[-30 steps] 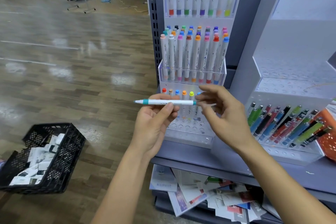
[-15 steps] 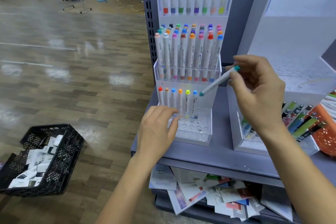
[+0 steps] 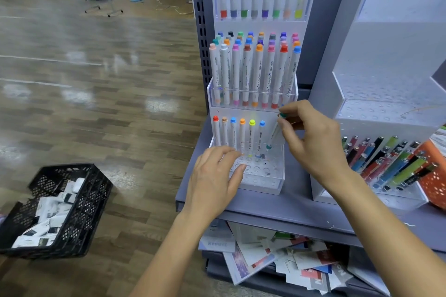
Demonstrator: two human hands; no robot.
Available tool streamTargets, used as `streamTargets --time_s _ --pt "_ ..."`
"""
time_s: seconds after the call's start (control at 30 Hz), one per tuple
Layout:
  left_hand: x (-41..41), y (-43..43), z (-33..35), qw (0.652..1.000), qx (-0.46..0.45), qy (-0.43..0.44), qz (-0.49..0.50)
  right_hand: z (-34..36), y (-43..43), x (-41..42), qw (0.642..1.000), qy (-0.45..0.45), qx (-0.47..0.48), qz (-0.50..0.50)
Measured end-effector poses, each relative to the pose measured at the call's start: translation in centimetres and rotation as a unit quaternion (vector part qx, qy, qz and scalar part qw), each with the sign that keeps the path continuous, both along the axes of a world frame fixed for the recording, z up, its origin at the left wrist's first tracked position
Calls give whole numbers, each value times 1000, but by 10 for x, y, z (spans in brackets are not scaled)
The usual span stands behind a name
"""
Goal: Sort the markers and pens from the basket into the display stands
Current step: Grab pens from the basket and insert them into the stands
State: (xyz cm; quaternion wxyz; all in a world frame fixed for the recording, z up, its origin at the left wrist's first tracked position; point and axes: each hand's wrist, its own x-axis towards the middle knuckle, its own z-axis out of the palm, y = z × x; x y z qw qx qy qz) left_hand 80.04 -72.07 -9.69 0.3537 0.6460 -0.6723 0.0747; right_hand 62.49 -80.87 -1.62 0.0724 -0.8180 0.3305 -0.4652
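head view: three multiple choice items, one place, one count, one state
1. Where is the black plastic crate?
A) on the wooden floor
B) on the grey shelf
C) in the orange basket

2. How many upright markers stand in the clear acrylic stand's bottom tier?
A) three
B) six
C) nine

3. The teal-capped white marker is
A) lying flat
B) tilted, pinched by the right hand
C) standing in the top tier

Answers: 1 A, it sits on the planks; 2 B, six caps in a row; 3 B, it leans in that hand's pinch.
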Motion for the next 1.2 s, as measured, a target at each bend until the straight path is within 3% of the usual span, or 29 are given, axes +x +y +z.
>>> streamTargets --time_s 0.27,0.7,0.87,1.07,1.2 --pt "1 0 -3 1000 -3 3 -5 -17 -6 12 999 46 -3 -11" --pt "1 0 -3 1000 -16 3 -9 -22 0 14 997 29 61 -39" --pt "1 1 -4 1000 -21 -3 -11 -30 3 21 995 20 22 -98" --pt "2 3 3 999 24 3 -21 -37 10 27 992 -19 54 -113" --pt "8 4 17 994 71 61 -49 -34 30 17 975 -126 146 -112"
